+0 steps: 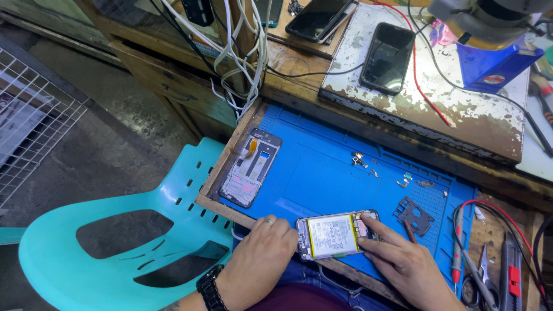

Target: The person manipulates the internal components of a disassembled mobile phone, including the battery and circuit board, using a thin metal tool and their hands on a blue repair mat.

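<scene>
An opened phone (331,236) with its back removed lies at the near edge of a blue work mat (322,167), its pale battery exposed. My left hand (262,256), with a ring and a black wristwatch, rests against the phone's left end. My right hand (397,262) presses fingertips on the phone's right end, near the circuit board. A thin brown tool (409,230) lies just beside the right hand's fingers. A dark phone frame (251,168) lies on the mat's left part. A small black cover plate (413,215) lies to the right of the phone.
Small loose parts (360,159) lie scattered on the mat's upper right. Two black phones (387,57) rest on a worn white board behind the mat. Probes, cutters and red wires (484,270) sit at right. A turquoise plastic chair (132,230) stands at left, white cables (242,52) hang above it.
</scene>
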